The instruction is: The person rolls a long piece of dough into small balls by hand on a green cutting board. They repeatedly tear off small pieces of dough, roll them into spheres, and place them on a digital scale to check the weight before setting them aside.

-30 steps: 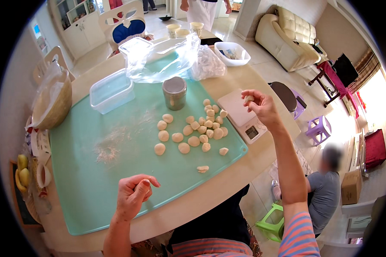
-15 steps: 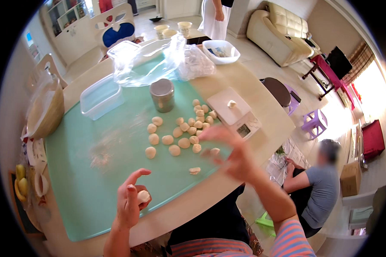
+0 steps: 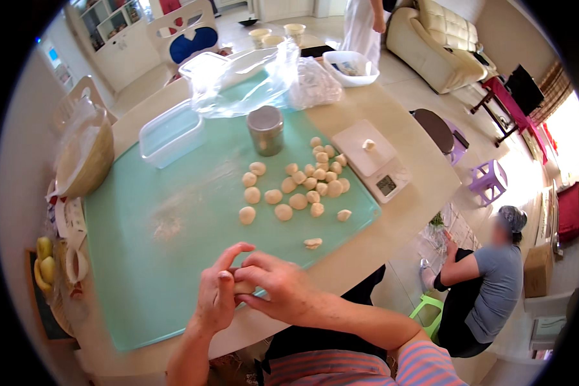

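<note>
hands partly hide dough

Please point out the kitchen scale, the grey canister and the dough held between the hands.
Kitchen scale (image 3: 358, 154): head view, bare part of its platform.
Grey canister (image 3: 266, 135): head view, its side wall.
Held dough (image 3: 244, 287): head view, middle of its visible part.

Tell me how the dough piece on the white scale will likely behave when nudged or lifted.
The dough piece will probably dent when pinched, as its lumpy surface suggests soft dough. Its uneven shape may make it wobble rather than roll freely across the scale's flat platform. Being small, it is likely light.
</note>
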Tool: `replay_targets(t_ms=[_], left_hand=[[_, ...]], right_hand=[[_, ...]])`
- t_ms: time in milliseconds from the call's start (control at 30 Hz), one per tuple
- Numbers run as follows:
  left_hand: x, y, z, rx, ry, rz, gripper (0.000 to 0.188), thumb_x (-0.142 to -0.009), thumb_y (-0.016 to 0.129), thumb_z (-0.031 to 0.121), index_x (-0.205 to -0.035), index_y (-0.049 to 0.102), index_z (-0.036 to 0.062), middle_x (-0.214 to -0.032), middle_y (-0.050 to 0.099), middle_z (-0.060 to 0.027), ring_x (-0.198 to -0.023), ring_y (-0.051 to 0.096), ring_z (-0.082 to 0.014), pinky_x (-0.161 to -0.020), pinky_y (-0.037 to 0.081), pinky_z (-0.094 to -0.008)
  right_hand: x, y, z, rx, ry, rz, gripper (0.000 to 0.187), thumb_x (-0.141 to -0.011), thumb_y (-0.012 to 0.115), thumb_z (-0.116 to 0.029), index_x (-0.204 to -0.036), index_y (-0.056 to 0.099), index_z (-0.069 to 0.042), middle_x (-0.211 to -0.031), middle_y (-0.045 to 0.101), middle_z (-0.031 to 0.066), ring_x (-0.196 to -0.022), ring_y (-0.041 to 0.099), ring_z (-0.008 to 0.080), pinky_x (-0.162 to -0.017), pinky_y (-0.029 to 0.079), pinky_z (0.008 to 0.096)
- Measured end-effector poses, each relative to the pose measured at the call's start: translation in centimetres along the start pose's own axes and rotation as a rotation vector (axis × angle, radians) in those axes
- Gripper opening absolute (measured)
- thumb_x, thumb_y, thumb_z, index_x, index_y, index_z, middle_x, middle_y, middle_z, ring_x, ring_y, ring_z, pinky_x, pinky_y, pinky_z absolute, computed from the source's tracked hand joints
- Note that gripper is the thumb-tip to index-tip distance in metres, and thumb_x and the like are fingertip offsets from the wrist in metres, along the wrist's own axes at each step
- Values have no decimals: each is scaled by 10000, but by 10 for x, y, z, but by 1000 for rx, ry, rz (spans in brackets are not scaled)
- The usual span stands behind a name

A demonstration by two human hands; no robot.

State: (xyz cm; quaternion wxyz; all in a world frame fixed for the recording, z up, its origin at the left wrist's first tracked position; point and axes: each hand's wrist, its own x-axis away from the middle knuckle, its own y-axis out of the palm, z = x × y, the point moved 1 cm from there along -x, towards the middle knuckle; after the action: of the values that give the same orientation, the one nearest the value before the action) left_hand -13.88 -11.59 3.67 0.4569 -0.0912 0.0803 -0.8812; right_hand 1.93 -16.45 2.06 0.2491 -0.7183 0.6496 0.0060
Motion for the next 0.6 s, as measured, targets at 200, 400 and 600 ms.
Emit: replay_targets(t_ms=[200, 400, 600], left_hand=[[1, -14, 0, 197, -175, -223, 333, -1074, 483, 254, -1108, 703, 6, -800, 627, -9, -696, 529, -77, -608, 436, -265], [3, -19, -10, 401, -222, -334, 345, -1068, 533, 294, -1098, 711, 1, -744, 572, 26, -656, 482, -62, -573, 398, -246], [4, -20, -12, 458, -224, -352, 349, -1069, 539, 303, -1089, 712, 0, -735, 565, 39, -637, 458, -51, -555, 374, -232]], right_hand=[[-6, -22, -12, 6, 22, -25, 324, -796, 778, -33, -1100, 671, -59, -1056, 632, 123, -913, 664, 327, -762, 558, 405], [-10, -24, -21, -38, 75, -64, 309, -808, 761, 6, -1099, 676, -53, -1023, 620, 113, -889, 666, 278, -746, 564, 365], [-10, -23, -26, -42, 95, -69, 298, -814, 761, 1, -1093, 679, -63, -993, 613, 105, -853, 655, 256, -723, 554, 357]])
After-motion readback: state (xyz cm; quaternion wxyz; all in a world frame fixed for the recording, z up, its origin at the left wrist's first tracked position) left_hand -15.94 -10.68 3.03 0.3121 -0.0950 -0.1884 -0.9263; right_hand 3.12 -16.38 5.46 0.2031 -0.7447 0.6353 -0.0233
